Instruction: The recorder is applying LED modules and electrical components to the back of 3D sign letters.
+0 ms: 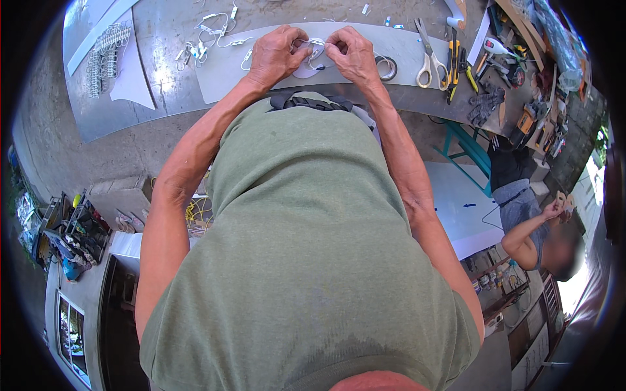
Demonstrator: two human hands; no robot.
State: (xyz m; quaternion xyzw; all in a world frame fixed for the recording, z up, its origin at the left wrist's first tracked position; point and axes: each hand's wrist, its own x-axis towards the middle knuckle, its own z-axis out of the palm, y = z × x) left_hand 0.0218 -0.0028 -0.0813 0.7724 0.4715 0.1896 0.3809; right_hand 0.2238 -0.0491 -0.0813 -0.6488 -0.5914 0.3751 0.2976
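Over the sheet-covered bench, my left hand [279, 55] and my right hand [355, 53] face each other, both with fingers pinched. Between the fingertips is a small white LED module [316, 42] with thin wires. The left fingers are closed at its wire on one side; the right fingers pinch at its other end. Below them lies a small pale rounded piece [306, 70], partly covered. A string of similar white modules [223, 30] trails off to the left. Next to my right hand is a roll of black tape [394, 66].
To the right lie scissors [428, 51], a yellow-black cutter [452, 65], pliers [471, 79], a dark glove [486, 104] and several tools. Metal-coil binding strips [107, 58] rest at far left. A teal stand [466, 156] is below the bench; another person [521, 215] is at right.
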